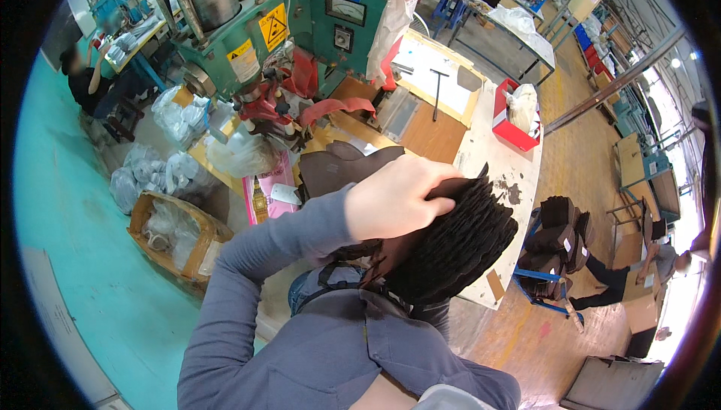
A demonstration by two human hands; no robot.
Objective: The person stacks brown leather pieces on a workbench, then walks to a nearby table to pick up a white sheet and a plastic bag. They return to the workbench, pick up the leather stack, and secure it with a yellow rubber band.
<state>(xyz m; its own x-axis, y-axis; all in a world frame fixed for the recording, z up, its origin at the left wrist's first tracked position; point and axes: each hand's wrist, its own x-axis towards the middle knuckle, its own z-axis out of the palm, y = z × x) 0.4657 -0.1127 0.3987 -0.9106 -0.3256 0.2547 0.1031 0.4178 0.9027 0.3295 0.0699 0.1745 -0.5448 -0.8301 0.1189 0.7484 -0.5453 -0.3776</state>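
Observation:
My left hand (398, 200) reaches across from the left, its fingers closed over the upper edge of a thick stack of dark brown sheet pieces (462, 241). The stack is tilted in front of my chest, and its many layered edges face right. My right hand does not show; my body and the stack may be hiding it. Just beyond my left wrist, more flat dark brown cut pieces (338, 166) lie on the worktable (481, 158). A pink printed booklet (259, 196) and a small white mouse-shaped object (285, 194) are left of them.
A green press machine (300, 23) stands ahead. A black T-shaped tool (437, 96) and a red box (517, 131) rest on the worktable. On the left is a cardboard box (203, 248) with plastic bags. A blue-framed cart (556, 290) holds brown stacks at right; people work beyond.

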